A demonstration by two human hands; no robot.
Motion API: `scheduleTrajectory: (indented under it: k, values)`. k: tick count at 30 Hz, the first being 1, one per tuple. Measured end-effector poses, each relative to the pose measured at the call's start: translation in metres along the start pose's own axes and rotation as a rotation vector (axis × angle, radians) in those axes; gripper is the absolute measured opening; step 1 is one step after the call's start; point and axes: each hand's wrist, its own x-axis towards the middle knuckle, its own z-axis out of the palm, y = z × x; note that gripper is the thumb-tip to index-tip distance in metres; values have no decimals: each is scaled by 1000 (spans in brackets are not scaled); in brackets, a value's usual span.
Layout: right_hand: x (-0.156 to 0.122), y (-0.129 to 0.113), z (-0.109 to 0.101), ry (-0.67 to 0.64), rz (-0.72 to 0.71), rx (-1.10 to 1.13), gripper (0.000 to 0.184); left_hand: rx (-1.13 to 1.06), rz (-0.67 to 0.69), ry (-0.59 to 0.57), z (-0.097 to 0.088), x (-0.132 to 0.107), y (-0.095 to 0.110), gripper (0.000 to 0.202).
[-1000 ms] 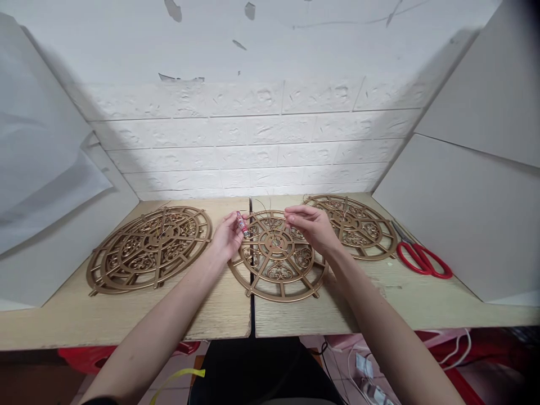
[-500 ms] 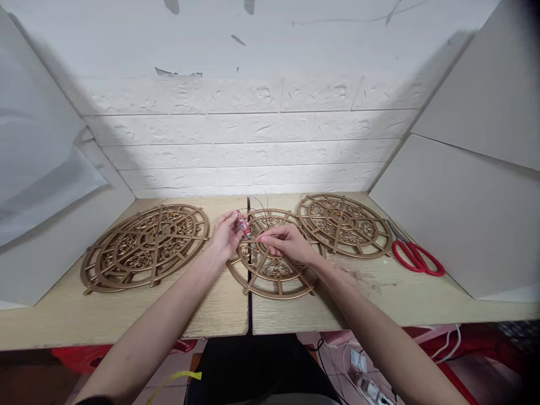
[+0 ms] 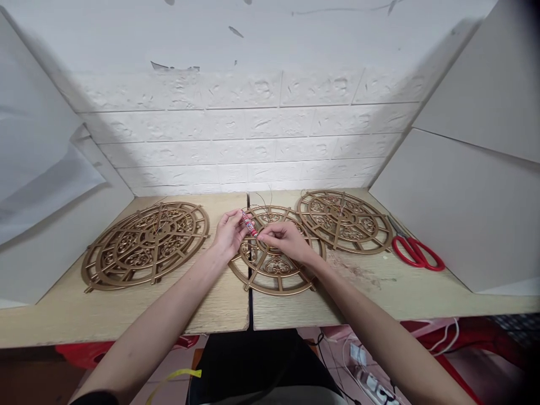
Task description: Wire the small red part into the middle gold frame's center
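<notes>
While the left hand [image 3: 229, 230] pinches a small red tube [image 3: 248, 224] between thumb and fingers, the right hand [image 3: 284, 239] is right at the tube's lower end, thumb and forefinger pressed together; what sits between those tips is too small to tell. Steadiness looks like everything here: grip the tube firmly without crushing its middle, and leave the fine movement to the right fingertips. Just below, the middle gold frame [image 3: 277, 265] straddles the seam in the bench [image 3: 211, 315], nearer the back edge, and its thin wires [image 3: 265, 199] stick up, so knuckles are best kept off them. Farther out, stacked gold frames [image 3: 145, 242] lie toward the left end; across, red-handled scissors [image 3: 417, 253] rest toward the right end, well apart from both hands.
</notes>
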Motion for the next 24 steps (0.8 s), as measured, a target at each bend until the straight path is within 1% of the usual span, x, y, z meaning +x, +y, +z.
scheduleTrajectory:
  k: [4,7,9,12,16,19,21,22,24]
  values:
    - [-2,-5,1,50,-40,-109,21,2,48,3,-1,1,-2,12]
    - [-3,-6,3,80,-106,-210,14,8,110,-12,-1,1,-4,15]
    - [-3,-3,3,94,-163,-271,12,22,151,-22,0,0,-4,17]
    - [-3,4,3,94,-239,-349,10,62,197,-7,1,-3,-5,21]
    - [-4,8,2,118,-264,-429,9,93,220,9,1,-3,-6,24]
    - [-4,4,1,89,-254,-388,12,92,197,-6,1,-2,-6,26]
    - [-3,0,-1,71,-193,-287,15,94,174,-22,1,-1,-5,24]
    - [-3,-2,-4,83,-150,-223,17,95,166,-31,2,-1,-5,22]
    - [-2,-5,-11,160,-65,-88,21,96,164,-48,2,-1,-4,19]
